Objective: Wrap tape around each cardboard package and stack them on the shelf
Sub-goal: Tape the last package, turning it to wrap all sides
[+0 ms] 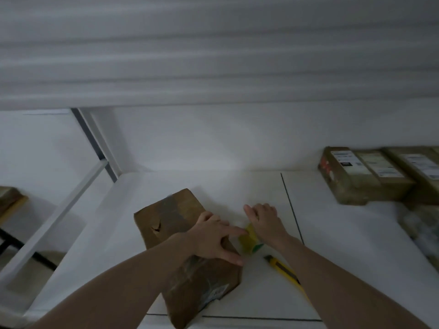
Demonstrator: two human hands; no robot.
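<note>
A brown cardboard package lies flat on the white table, with tape strips across its top. My left hand rests on the package's right edge, its fingers spread and pointing right. My right hand lies just right of the package, palm down over a yellowish tape roll that is partly hidden beneath it; whether the fingers grip the roll I cannot tell. A yellow utility knife lies on the table next to my right forearm.
Several taped, labelled cardboard packages lie side by side at the back right. A bundle of pale wrapping lies at the right edge. A white shelf frame slants down the left. A wall stands behind the table.
</note>
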